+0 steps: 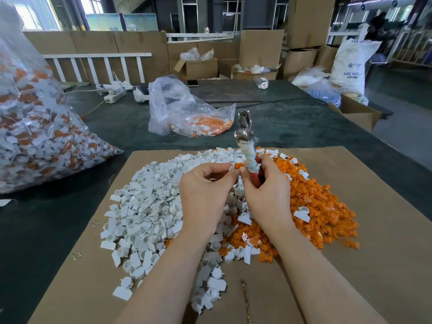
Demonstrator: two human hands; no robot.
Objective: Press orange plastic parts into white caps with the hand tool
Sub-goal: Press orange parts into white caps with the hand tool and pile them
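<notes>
The right hand (pixel 266 190) is gripping the hand tool (pixel 247 146) upright, metal head up. The left hand (pixel 205 190) is pinching an orange part (pixel 239 165) beside its handle. White caps (pixel 145 206) and orange parts (pixel 318 202) are lying heaped on cardboard (pixel 374 206), whose near edges are lying bare.
</notes>
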